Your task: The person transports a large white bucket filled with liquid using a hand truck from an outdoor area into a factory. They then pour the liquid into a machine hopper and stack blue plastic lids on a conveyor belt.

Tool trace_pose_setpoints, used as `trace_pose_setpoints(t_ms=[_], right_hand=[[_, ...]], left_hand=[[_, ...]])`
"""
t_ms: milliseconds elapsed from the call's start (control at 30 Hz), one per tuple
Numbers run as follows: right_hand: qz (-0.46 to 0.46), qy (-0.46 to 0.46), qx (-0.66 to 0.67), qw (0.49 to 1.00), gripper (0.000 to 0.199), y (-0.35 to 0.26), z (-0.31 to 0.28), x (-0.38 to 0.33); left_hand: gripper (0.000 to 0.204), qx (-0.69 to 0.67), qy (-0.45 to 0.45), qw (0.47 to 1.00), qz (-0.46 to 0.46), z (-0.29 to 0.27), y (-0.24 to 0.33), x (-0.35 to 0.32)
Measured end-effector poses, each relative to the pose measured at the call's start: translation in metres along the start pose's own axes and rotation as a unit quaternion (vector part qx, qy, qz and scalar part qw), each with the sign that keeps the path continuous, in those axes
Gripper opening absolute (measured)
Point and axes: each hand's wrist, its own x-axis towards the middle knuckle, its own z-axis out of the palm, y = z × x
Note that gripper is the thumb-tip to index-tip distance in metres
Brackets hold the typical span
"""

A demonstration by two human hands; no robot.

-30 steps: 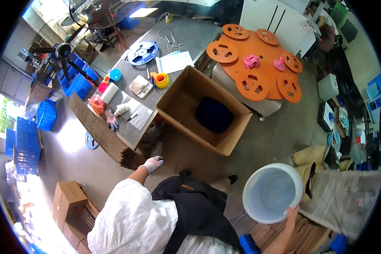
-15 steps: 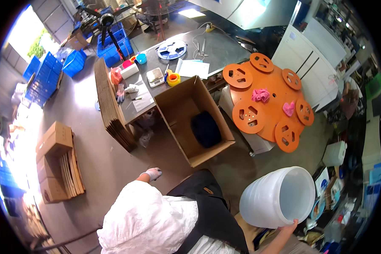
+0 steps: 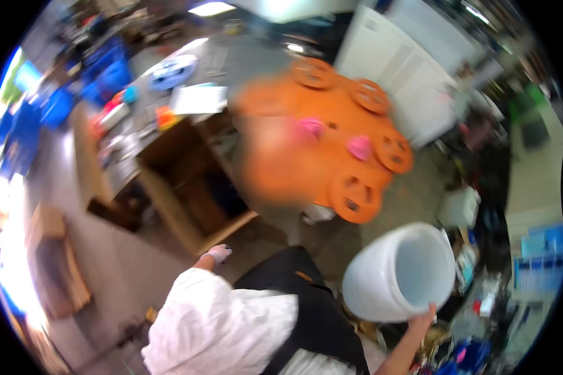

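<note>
The white bucket (image 3: 399, 274) has swung up and closer since a moment ago, now tilted with its mouth facing up-right, the right hand (image 3: 423, 314) gripping its lower rim with curled fingers. The gloved left hand (image 3: 219, 253) hangs free beside the body; whether its fingers are open I cannot tell. Ahead, the open cardboard box (image 3: 191, 181) sits on the floor against the worktop's edge, with the orange table (image 3: 331, 150) just beyond, crowding the path.

bucket (image 3: 399, 275): white plastic, empty, tilted with its open mouth facing up and right
place: lower right, rim gripped from below
</note>
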Motion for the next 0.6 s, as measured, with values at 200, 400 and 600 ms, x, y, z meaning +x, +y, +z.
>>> trace_pose_setpoints(t_ms=[200,400,600], right_hand=[[-0.203,0.048,0.0,0.978,0.053,-0.11,-0.02,0.074],[-0.148,0.084,0.028,0.985,0.049,-0.184,-0.024,0.153],[-0.161,0.097,-0.002,0.982,0.05,-0.251,-0.017,0.299]], left_hand=[[0.037,-0.087,-0.012,0.943,0.32,0.04,0.21,0.009],[0.036,0.031,0.035,0.928,0.37,0.04,0.366,-0.043],[0.031,0.025,0.089,0.938,0.335,0.097,0.402,0.068]])
